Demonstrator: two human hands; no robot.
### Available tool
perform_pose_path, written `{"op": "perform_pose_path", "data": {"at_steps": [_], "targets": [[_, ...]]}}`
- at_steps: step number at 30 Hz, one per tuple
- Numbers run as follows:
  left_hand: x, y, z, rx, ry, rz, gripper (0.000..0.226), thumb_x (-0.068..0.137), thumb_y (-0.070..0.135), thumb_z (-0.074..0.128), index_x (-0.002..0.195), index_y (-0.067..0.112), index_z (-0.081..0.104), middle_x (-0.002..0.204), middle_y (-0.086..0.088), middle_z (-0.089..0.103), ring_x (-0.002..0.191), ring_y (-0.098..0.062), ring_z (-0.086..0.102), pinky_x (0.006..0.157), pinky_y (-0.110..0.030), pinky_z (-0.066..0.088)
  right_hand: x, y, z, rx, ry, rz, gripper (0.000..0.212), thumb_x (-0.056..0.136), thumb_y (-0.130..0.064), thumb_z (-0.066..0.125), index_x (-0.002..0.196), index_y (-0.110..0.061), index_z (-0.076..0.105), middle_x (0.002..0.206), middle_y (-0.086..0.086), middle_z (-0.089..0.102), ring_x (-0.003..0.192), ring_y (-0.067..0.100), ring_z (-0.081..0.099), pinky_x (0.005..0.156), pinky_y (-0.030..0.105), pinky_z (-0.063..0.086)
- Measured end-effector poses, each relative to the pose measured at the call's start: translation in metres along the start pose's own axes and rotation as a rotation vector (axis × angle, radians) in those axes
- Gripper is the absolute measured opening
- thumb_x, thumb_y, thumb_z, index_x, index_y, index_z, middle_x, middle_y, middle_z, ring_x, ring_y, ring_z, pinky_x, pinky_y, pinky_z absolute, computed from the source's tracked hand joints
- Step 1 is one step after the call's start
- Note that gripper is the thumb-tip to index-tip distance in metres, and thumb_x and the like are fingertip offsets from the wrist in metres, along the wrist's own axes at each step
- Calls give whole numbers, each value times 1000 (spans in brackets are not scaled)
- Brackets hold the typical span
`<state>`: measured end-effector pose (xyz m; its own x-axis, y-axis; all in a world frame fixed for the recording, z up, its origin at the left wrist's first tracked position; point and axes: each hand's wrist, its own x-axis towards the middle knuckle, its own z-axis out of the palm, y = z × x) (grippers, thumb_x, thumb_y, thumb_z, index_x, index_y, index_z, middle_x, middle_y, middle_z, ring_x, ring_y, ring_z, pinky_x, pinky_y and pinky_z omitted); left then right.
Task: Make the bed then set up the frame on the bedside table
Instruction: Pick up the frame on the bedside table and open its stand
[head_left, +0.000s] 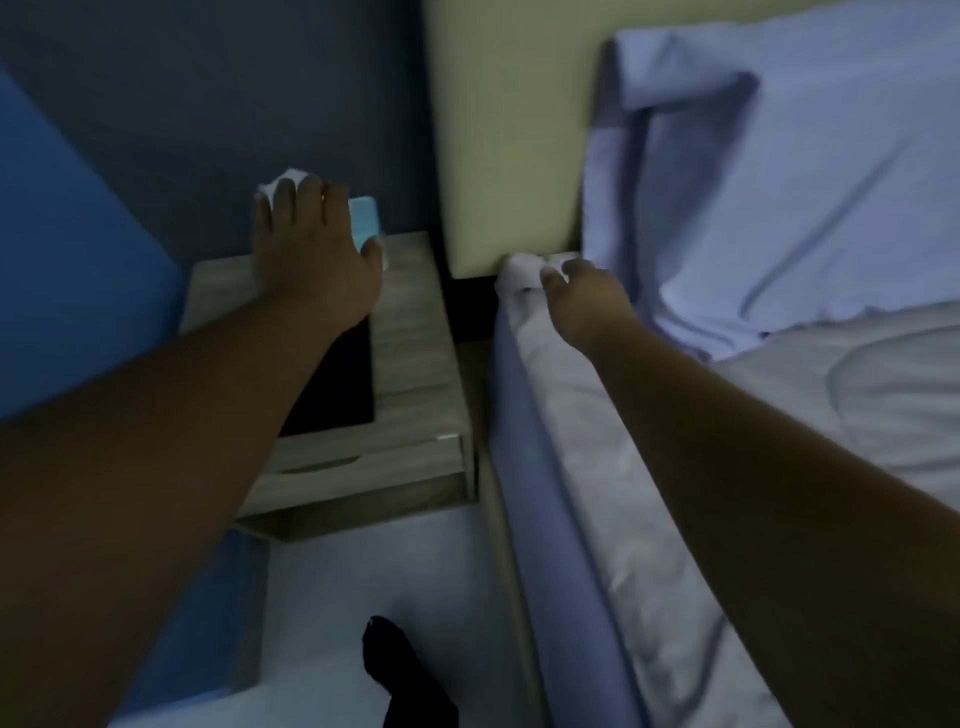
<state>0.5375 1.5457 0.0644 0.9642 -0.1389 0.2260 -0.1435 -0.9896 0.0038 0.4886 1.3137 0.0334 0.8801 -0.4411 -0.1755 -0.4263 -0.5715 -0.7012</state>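
We see the left hand (311, 249) laid over a light blue tissue box (367, 224) at the back of the wooden bedside counter (415, 358), toward ten o'clock in the view. White tissue (283, 184) pokes out past the fingertips. Its grip is spread across the top of the box, the fingers draped over it; in this dim, soft picture we cannot tell whether they clamp it or only rest there.

On the counter, just below that wrist, lies a flat black rectangular object (337, 379), partly hidden by the forearm; it may be the frame, lying face down or flat.

The right hand (582, 296) sits near the centre, at the head corner of the bed, its grip pinched narrow on a bunch of white duvet (524, 273) right under the pale headboard (509, 156). The duvet runs down the mattress edge toward five o'clock, over a lilac sheet (524, 441). A lilac pillow (810, 182) lies at two o'clock against the headboard. A dark-socked foot (405, 675) stands on the floor at six o'clock.
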Motion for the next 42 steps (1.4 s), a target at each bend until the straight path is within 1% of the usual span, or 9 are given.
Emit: {"op": "perform_pose_path", "data": {"at_steps": [2, 4, 7, 9, 16, 26, 31, 37, 42], "targets": [[-1, -39, 8, 25, -32, -107, 64, 95, 41, 40, 146, 5, 24, 150, -22, 29, 139, -40, 24, 119, -52, 8, 5, -26, 40, -10, 28, -198, 37, 96, -18, 33, 105, -9, 68, 99, 6, 67, 90, 21, 63, 75, 24, 45], [-3, -75, 20, 31, -54, -208, 66, 95, 41, 39, 146, 2, 23, 149, -23, 29, 138, -41, 25, 118, -52, 12, 4, -49, 76, -109, -81, -327, 51, 97, -14, 24, 93, -5, 74, 92, 17, 72, 81, 28, 68, 69, 27, 52], [-7, -125, 44, 15, -90, -338, 67, 95, 40, 39, 148, 1, 23, 153, -22, 26, 140, -41, 22, 117, -52, 13, 13, -85, 129, -143, -157, -335, 43, 101, -30, 30, 126, -4, 54, 127, 22, 57, 115, 35, 55, 91, 33, 46], [-8, -153, 65, 0, -129, -394, 67, 96, 40, 37, 149, 3, 21, 155, -20, 23, 141, -40, 22, 117, -51, 13, 22, -105, 164, -216, -302, -320, 46, 100, -35, 34, 134, -5, 45, 138, 20, 48, 127, 35, 45, 101, 33, 39], [-6, -210, 143, -107, -312, -499, 67, 99, 42, 31, 152, 6, 12, 160, -16, 14, 145, -35, 15, 119, -49, 12, 46, -136, 275, -368, -388, -405, 51, 98, -41, 36, 139, -11, 41, 143, 13, 45, 131, 33, 39, 108, 39, 32], [16, -225, 183, -228, -566, -497, 61, 101, 45, 21, 153, 20, 4, 163, -4, -3, 149, -29, 0, 121, -46, -1, 64, -148, 323, -505, -370, -385, 48, 99, -39, 34, 137, -10, 43, 143, 13, 43, 131, 34, 36, 106, 43, 29], [13, -232, 190, -307, -545, -540, 58, 100, 45, 24, 153, 26, 9, 163, 1, -7, 148, -30, -9, 119, -46, -6, 65, -150, 342, -552, -380, -408, 50, 97, -42, 35, 135, -11, 45, 142, 12, 44, 131, 34, 35, 108, 46, 26], [-5, -239, 192, -407, -469, -624, 58, 100, 43, 29, 152, 25, 12, 163, 0, 0, 149, -30, -2, 121, -46, 2, 66, -155, 361, -613, -436, -456, 51, 97, -42, 35, 136, -11, 41, 144, 14, 40, 132, 36, 31, 109, 47, 23], [-18, -236, 191, -416, -391, -656, 82, 85, 68, 4, 152, 22, 18, 162, -5, 9, 148, -32, 11, 121, -48, 11, 63, -150, 374, -660, -409, -616, 52, 96, -42, 36, 133, -7, 45, 137, 18, 47, 127, 38, 37, 106, 47, 27]]}}
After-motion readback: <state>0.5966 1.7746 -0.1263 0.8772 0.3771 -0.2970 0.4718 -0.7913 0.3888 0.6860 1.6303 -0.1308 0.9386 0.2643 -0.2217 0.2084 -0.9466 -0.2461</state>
